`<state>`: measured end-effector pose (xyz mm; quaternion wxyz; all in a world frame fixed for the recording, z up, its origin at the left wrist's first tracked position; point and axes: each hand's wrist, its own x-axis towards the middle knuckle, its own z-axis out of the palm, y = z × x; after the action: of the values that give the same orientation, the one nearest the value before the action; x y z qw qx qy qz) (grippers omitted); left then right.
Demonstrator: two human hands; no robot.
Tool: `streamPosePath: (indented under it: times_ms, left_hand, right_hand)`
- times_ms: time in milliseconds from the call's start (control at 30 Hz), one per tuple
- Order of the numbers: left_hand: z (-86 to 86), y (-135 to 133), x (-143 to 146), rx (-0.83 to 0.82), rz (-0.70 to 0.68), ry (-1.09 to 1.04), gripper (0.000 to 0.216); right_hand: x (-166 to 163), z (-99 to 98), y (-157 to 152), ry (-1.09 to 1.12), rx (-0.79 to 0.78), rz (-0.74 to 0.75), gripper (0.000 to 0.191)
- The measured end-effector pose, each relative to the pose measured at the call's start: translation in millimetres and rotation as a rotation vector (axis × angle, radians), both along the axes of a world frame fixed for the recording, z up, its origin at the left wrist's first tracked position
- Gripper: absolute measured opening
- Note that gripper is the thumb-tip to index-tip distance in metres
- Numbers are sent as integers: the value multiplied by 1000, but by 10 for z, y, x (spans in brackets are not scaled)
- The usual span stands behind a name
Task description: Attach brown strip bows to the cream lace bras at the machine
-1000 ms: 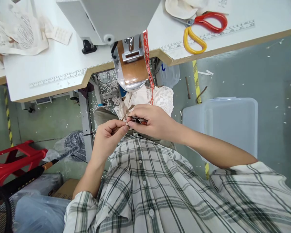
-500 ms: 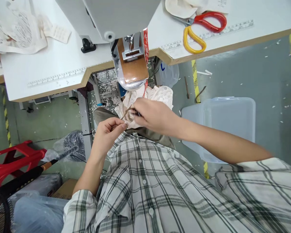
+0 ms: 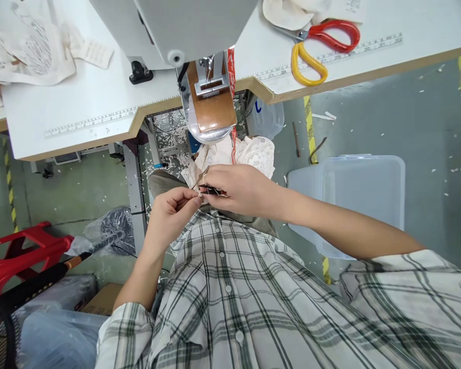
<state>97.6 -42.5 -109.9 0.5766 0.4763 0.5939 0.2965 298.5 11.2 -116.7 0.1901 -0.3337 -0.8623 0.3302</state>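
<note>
My right hand is closed around small dark thread snips, whose blades point left. Right at their tips, my left hand pinches a bit of pale fabric between thumb and forefinger. A thin brown strip runs up beside the right fingers. The cream lace garment is bunched on my lap, partly covered by my right hand. Just above it is the sewing machine's arm bed with its brown plate, and a red printed ribbon hangs down beside it.
Scissors with red and yellow handles lie on the white table, right of the machine. More cream garments are at the left. A clear plastic box stands on the floor at right, a red stool at left.
My right hand has moved down, bringing the snips against the fabric at my left fingertips. The left hand has hardly moved.
</note>
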Motion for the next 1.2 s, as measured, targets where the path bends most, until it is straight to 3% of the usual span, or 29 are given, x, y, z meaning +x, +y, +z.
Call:
streamPosePath:
  times_ms: [300, 500, 767, 967, 1200]
  left_hand:
    - [29, 31, 63, 23, -34, 125, 13]
    - [-36, 55, 50, -19, -72, 72, 15]
    - [-62, 49, -4, -67, -60, -14, 18]
    - [-141, 24, -74, -49, 81, -137, 17]
    - [-117, 5, -72, -29, 69, -143, 18]
  right_hand:
    - [-102, 3, -74, -375, 207, -6, 17]
    - [-114, -10, -60, -390, 131, 24, 17]
    - [-30, -94, 42, -193, -11, -21, 11]
    - [72, -77, 112, -36, -137, -163, 12]
    - [34, -62, -38, 173, -151, -78, 17]
